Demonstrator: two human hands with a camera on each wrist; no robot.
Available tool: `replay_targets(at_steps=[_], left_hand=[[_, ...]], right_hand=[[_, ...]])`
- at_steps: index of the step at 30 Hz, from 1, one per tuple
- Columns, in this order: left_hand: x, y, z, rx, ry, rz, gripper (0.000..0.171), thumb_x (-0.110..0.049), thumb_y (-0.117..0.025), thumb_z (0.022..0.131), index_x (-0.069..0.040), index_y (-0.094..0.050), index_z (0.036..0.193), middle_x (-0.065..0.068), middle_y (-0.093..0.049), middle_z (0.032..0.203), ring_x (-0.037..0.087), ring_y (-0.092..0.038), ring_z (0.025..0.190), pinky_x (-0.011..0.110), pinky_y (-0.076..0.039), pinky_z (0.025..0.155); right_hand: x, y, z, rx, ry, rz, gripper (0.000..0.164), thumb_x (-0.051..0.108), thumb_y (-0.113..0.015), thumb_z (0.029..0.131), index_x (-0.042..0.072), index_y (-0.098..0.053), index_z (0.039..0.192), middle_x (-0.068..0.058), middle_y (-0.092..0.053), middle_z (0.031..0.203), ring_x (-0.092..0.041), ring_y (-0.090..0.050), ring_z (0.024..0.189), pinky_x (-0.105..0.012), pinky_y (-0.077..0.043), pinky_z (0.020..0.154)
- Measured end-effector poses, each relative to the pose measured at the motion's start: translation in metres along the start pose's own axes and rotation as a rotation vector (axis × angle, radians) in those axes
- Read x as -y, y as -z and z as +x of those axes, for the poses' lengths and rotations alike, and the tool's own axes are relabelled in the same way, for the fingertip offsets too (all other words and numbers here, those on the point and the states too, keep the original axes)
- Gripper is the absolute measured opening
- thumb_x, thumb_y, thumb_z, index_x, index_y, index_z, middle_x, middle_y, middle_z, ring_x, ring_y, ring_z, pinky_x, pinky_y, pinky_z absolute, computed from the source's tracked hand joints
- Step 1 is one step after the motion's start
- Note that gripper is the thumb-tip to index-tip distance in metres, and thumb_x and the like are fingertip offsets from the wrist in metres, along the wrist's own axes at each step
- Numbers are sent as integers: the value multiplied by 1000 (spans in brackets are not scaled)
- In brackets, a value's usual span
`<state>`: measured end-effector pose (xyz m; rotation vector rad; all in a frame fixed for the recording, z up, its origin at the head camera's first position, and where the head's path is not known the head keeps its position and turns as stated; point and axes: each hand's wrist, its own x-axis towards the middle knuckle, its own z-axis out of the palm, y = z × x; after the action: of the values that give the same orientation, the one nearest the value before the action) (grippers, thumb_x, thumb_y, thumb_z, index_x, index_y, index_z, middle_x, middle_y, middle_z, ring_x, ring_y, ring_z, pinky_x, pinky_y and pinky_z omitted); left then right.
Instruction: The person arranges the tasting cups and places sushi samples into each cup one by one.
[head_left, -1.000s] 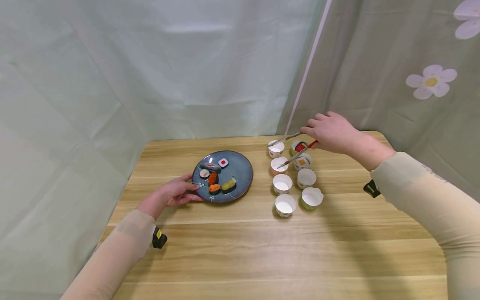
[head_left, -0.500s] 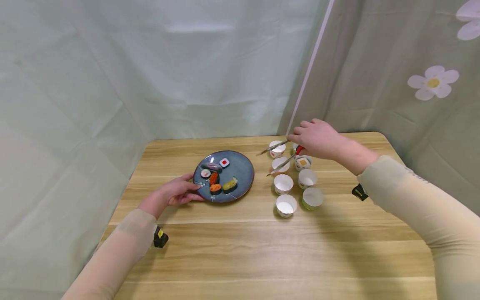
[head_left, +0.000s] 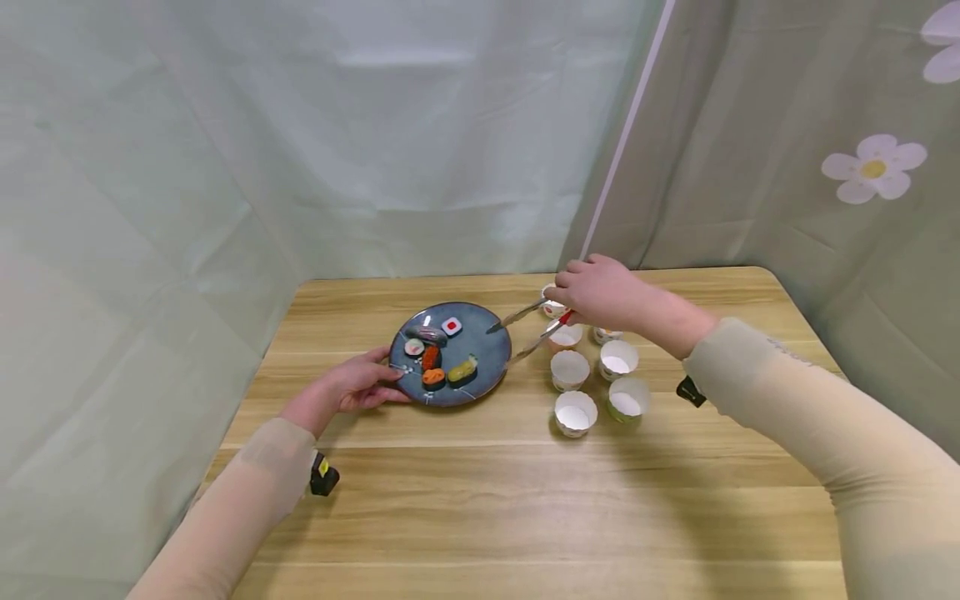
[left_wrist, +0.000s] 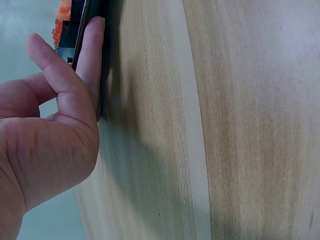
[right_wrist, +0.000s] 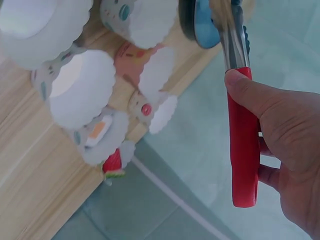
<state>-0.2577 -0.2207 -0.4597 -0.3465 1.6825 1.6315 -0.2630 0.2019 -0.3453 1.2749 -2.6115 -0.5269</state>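
left hand [head_left: 363, 383]: grasping the left edge of the plate [head_left: 471, 343], thumb above the rim, fingers below. the hold is presumably meant to steady the plate. whether that edge is raised cannot be told.

plate: on the left part of the tabletop [head_left: 450, 508], near its far side. six pieces of sushi [head_left: 462, 372] sit on it, gathered toward the left and near side; the right portion is bare, which appears to leave space within easy reach of the tongs [head_left: 534, 344].

tongs: arms spread, one tip over the plate, the other at its right rim; contact cannot be confirmed. no piece is visible between the tips. the spread suits taking in or letting go of a small item.

cups [head_left: 575, 415]: two columns right of the plate, close together, likely to keep portions separate. the right column contains a white-and-orange piece [right_wrist: 98, 131] and, at its far end, a red piece [right_wrist: 113, 161], the latter seen from the right wrist.

right hand [head_left: 600, 292]: above the far cups, fingers wrapped loosely round the red handle, thumb near its metal end, seemingly for control of the opening.
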Motion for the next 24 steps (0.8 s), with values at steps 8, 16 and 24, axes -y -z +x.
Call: replay_targets(at_steps=[8,16,24], left_hand=[[1,0,-1,5,-9,0,77,-11,-50,109,-26,-1,166,20,-72,107,23,-77,84,18,-56,56],[2,-2,1,-1,-17,-11,78,-9,-50,108,-25,1,166,19,-73,103,24,-77,82,17,-54,53],[2,-3,1,-2,-30,-9,79,-9,-49,108,-24,2,166,20,-73,102,24,-77,81,17,-54,52]], right_hand=[[14,1,22,46,17,5,47,40,-79,90,17,-69,129,-3,-68,111,-27,-61,102,-43,-51,78],[22,-3,40,51,40,9,44,45,-76,90,20,-71,127,1,-69,110,-24,-60,98,-40,-51,77],[25,-4,48,35,70,11,42,46,-73,92,21,-72,125,1,-68,108,-23,-59,96,-40,-50,74]])
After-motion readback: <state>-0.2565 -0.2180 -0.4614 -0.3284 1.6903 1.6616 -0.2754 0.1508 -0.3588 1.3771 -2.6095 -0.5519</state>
